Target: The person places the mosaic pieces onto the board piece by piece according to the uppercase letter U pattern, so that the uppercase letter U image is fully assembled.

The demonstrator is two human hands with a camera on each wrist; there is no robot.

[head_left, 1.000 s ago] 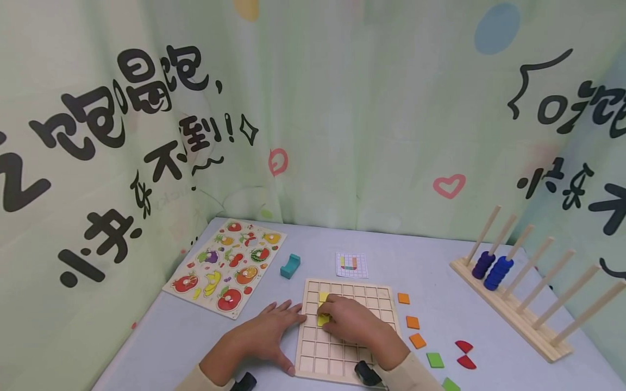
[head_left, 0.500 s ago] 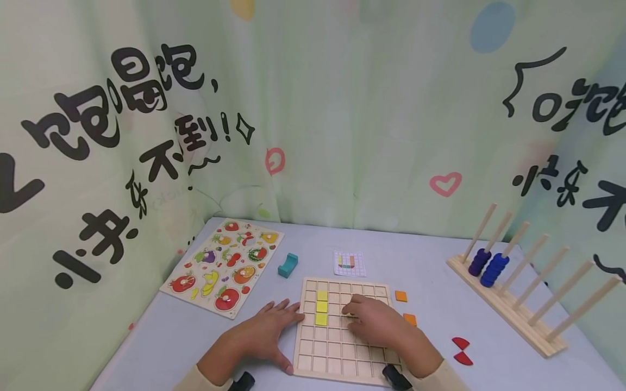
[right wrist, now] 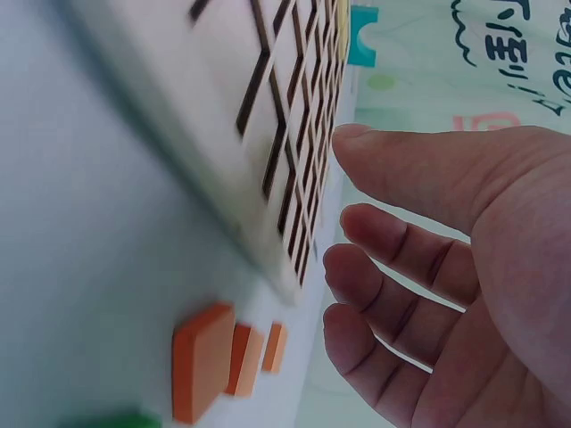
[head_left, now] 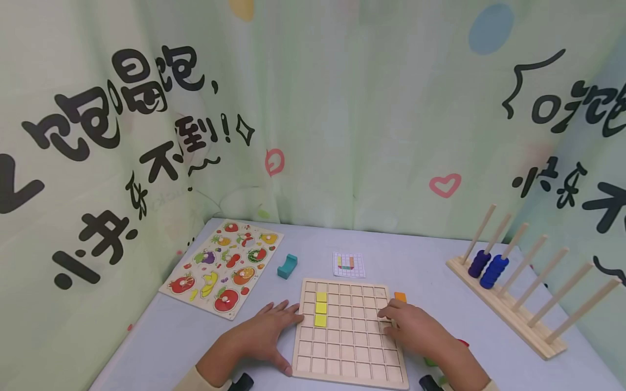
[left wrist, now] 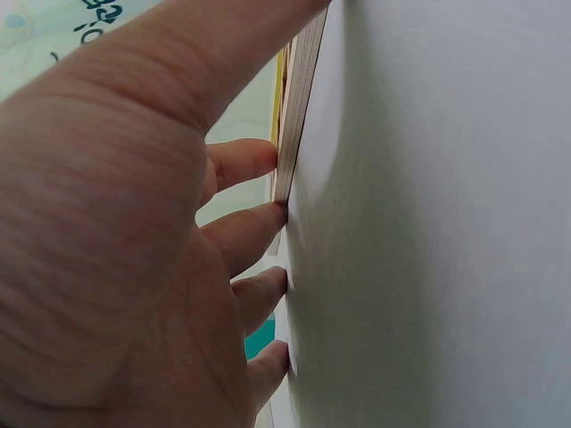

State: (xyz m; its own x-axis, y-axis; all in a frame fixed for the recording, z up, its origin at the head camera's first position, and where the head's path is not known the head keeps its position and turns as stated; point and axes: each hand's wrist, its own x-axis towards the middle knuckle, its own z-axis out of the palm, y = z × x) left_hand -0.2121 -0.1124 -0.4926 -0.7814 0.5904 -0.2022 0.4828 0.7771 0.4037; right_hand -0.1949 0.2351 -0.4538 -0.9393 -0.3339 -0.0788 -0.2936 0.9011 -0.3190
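My left hand (head_left: 266,334) rests at the left edge of a wooden grid board (head_left: 347,353), fingers spread. In the left wrist view, two fingertips of the left hand (left wrist: 178,250) touch the board's side, and the others sit lower on the table cloth. Three yellow square tiles (head_left: 320,308) stand in one column of the grid, toward its left. My right hand (head_left: 415,326) hovers at the board's right edge, holding nothing. Its fingers are loosely bent and apart from the thumb in the right wrist view. Orange square tiles (right wrist: 203,361) lie beside the board, partly hidden by this hand in the head view.
A small grid card (head_left: 359,266) with a coloured U pattern lies behind the board. A fruit puzzle (head_left: 200,304) and a teal block (head_left: 287,266) are at left. At right stands a peg rack (head_left: 506,309) with blue and purple rings. Green tiles (head_left: 430,361) peek from under my right arm.
My right hand has left the yellow tiles and moved right across the grid to the board's right edge, uncovering all three tiles. My left hand has stayed in place.
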